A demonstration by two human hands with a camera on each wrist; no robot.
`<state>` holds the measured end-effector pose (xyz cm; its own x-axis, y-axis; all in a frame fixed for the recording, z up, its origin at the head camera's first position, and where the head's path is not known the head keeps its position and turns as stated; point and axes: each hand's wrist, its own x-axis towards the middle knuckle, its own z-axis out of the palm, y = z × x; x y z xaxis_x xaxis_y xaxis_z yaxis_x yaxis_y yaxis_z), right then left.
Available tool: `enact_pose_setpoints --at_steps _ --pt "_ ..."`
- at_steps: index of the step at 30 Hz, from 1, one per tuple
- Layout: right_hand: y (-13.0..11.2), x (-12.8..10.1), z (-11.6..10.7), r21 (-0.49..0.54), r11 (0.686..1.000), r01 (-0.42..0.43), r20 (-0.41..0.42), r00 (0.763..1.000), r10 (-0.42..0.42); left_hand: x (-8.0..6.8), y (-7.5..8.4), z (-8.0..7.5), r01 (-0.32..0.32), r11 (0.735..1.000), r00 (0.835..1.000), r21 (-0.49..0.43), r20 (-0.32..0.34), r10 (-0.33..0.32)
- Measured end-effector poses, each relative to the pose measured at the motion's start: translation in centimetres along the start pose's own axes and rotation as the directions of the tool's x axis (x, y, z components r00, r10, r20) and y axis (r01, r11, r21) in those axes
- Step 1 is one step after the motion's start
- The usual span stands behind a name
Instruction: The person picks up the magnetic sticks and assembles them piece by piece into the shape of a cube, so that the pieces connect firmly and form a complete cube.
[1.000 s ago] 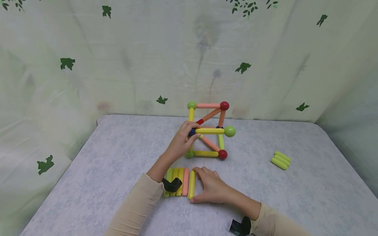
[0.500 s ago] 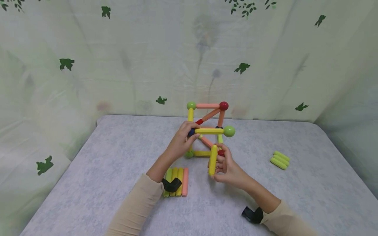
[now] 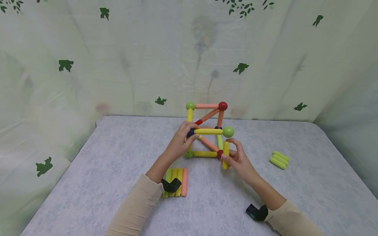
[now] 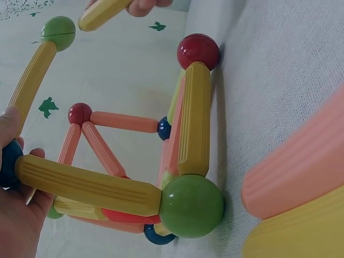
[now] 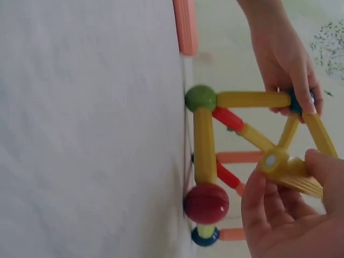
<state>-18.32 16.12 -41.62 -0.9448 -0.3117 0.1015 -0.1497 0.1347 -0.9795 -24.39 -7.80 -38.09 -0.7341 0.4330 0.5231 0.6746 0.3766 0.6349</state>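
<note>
A frame of coloured rods and balls (image 3: 206, 131) stands mid-table. My left hand (image 3: 181, 141) pinches the dark blue ball (image 3: 191, 132) at the upper front-left corner, also seen as the ball (image 4: 8, 164) in the left wrist view. My right hand (image 3: 236, 157) holds a yellow rod (image 3: 225, 154) upright beside the red ball (image 3: 220, 153), below the green ball (image 3: 228, 131). In the right wrist view that rod (image 5: 290, 172) lies between my fingers, near the red ball (image 5: 206, 203).
A row of yellow, green and pink rods (image 3: 176, 177) lies by my left forearm. Three light green rods (image 3: 279, 160) lie at the right. A leaf-printed sheet (image 3: 147, 59) hangs behind the grey table (image 3: 88, 183).
My right hand picked a yellow rod from the row, lifted it and carried it right and back, standing it upright at the frame's front-right corner. The left hand kept its hold.
</note>
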Motion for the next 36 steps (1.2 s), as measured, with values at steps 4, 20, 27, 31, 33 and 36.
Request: enact_pose_setpoints --at_steps 4,20,27,31,33,36 --pt "-0.2 0.5 -0.4 -0.217 0.973 0.073 -0.114 0.989 -0.099 0.0 0.0 0.0 -0.001 1.000 1.000 0.004 0.000 0.001" --pt "0.5 3.0 -0.8 -0.088 0.996 0.033 -0.167 0.985 -0.048 0.0 0.3 -0.2 0.010 1.000 1.000 -0.004 -0.001 -0.010" --pt "0.8 3.3 -0.8 -0.123 0.992 0.037 -0.153 0.987 -0.055 -0.1 0.1 -0.3 0.007 0.999 1.000 -0.035 -0.007 -0.007" --pt "0.3 2.7 -1.2 -0.164 0.986 0.031 -0.145 0.988 -0.055 -0.6 0.1 -0.7 0.032 0.999 0.999 -0.024 -0.016 -0.033" --pt "0.0 2.0 -1.8 -0.205 0.978 0.038 -0.129 0.989 -0.066 -1.2 0.1 -1.1 0.050 0.999 0.998 -0.007 -0.025 -0.050" --pt "-0.2 0.5 -3.3 -0.322 0.945 0.060 -0.108 0.989 -0.100 -2.4 0.2 -1.8 0.107 0.994 0.994 0.019 -0.029 -0.107"
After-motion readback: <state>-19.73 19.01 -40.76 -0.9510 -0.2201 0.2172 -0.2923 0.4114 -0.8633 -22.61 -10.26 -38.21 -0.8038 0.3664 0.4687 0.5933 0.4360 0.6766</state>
